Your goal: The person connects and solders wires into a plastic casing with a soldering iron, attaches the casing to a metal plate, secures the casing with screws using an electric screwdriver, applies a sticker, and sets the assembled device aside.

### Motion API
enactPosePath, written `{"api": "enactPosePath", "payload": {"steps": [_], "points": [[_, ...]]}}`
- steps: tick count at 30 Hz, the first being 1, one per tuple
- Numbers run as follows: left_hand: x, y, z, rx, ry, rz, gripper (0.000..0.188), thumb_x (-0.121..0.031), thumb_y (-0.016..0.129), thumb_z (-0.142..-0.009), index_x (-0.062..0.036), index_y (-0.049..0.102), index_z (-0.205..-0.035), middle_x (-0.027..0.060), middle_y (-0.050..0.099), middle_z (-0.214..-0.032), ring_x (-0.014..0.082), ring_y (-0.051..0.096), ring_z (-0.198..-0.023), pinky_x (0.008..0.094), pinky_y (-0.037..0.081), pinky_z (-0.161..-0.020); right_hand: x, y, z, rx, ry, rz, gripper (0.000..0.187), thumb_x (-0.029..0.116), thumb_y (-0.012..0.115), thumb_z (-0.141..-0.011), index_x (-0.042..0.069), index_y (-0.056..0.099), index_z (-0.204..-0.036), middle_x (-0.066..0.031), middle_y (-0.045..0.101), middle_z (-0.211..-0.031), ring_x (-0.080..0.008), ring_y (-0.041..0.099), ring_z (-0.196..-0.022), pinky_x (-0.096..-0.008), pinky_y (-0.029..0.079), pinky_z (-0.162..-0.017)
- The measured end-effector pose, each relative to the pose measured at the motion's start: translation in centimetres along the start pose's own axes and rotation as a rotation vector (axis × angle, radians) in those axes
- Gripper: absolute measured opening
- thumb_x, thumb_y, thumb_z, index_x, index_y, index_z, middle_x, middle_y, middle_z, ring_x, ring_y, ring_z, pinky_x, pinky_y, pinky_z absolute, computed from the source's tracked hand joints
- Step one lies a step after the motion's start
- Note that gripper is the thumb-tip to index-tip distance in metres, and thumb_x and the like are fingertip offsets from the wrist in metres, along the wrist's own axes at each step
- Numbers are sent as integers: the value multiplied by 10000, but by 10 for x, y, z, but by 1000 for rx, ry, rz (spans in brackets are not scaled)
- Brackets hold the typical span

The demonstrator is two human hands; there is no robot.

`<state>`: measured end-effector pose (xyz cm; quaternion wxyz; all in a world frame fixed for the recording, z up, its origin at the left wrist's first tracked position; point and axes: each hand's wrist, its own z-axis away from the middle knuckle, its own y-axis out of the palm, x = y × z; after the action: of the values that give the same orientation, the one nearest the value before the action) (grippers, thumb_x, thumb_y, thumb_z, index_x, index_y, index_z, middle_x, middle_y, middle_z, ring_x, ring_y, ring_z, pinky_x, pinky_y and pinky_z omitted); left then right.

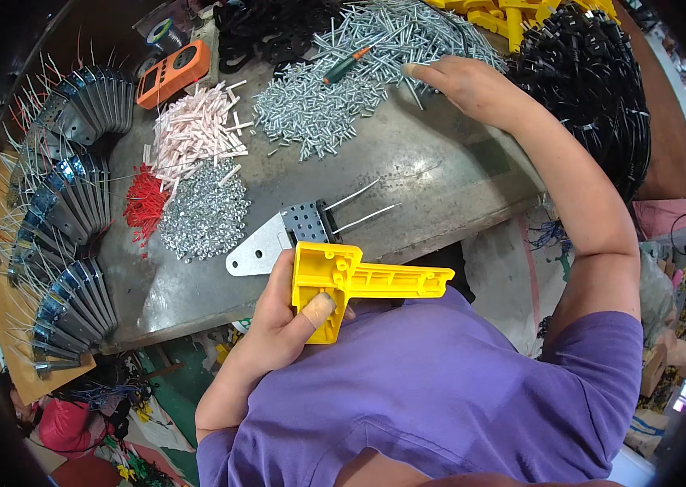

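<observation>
My left hand (279, 323) grips a yellow plastic housing half (320, 280) with a long ribbed arm, its hollow side facing up, thumb pressed inside. Just beyond it on the table lies a metal plate assembly (282, 235) with a tapered end, a perforated block and two white wires. My right hand (473, 88) reaches to the near edge of a pile of long silver screws (408, 36). Its fingers are drawn together there; screws poke out below the fingertips, but what they pinch is hidden. A screwdriver (344, 66) with a green and orange handle lies on the screws.
Shorter screws (310, 109), pale sleeves (197, 134), nuts (205, 211) and red small parts (145, 203) are heaped on the metal table (440, 174). Wired metal plates (67, 195) stand in rows at left. An orange meter (172, 75), black cables (590, 97) and yellow parts (513, 20) lie farther off.
</observation>
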<state>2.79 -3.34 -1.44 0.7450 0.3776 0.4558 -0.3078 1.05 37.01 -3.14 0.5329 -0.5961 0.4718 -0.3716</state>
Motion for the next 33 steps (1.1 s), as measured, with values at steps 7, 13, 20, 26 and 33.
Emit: {"api": "enactPosePath", "payload": {"steps": [7, 13, 20, 26, 33], "points": [[5, 0, 0, -38, 15, 98, 443, -119, 500, -959, -17, 274, -1326, 154, 549, -1177, 223, 647, -912, 348, 517, -811, 36, -2, -19, -155, 192, -262, 421, 32, 640, -749, 51, 526, -1154, -163, 595, -856, -347, 599, -836, -427, 491, -750], [4, 0, 2, -61, 47, 86, 445, -150, 512, -957, -17, 283, -1315, 164, 546, -1185, 242, 652, -928, 356, 531, -814, 58, 5, -25, -83, 197, -73, 259, 15, 637, -733, -15, 500, -951, -194, 590, -777, -383, 604, -817, -450, 485, -706], [11, -2, -2, -157, 170, 181, 484, -185, 516, -963, -25, 273, -1351, 153, 542, -1216, 254, 633, -1004, 385, 533, -860, 76, -20, -30, -162, 372, -346, 318, 11, 648, -723, -21, 585, -1033, -118, 646, -847, -272, 622, -758, -319, 486, -699], [14, -7, -4, -91, 151, 224, 556, -305, 557, -954, -33, 287, -1357, 117, 539, -1221, 225, 622, -1013, 366, 547, -827, 168, -58, -14, -432, 37, -1234, 179, -36, 681, -739, -38, 634, -913, -74, 658, -852, -130, 634, -783, -253, 515, -712], [17, -6, -6, -83, 181, 211, 636, -354, 587, -931, -38, 278, -1388, 88, 531, -1233, 179, 601, -1014, 366, 559, -787, 174, -63, -15, -448, -165, -1064, 193, -66, 710, -670, -15, 643, -844, -136, 647, -819, -210, 649, -722, -284, 515, -636]]}}
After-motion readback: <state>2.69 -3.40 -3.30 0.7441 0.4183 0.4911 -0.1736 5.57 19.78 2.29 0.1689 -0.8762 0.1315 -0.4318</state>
